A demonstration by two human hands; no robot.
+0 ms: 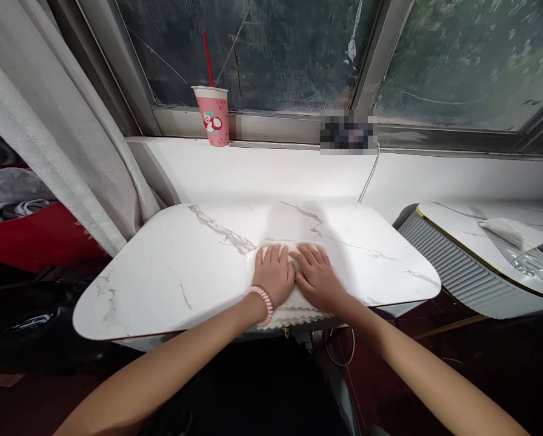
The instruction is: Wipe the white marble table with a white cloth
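Head view: both hands lie flat, fingers together, side by side on a folded white cloth (294, 306) at the table's (171, 266) near edge. The left hand (274, 275) and right hand (317, 277) press down, pinning it against the marble top.

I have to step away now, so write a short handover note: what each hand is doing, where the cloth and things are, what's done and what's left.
Left hand: flat, palm down on the white cloth, a pink coil band on the wrist.
Right hand: flat on the same cloth, beside the left and touching it.
Cloth: folded, at the near edge of the marble table, its wavy edge overhanging slightly.
Done: cloth lies folded and pressed flat.
Left: probably wiping or more folding; the frame does not settle which.
Nearby: pink cup with a red straw on the windowsill.
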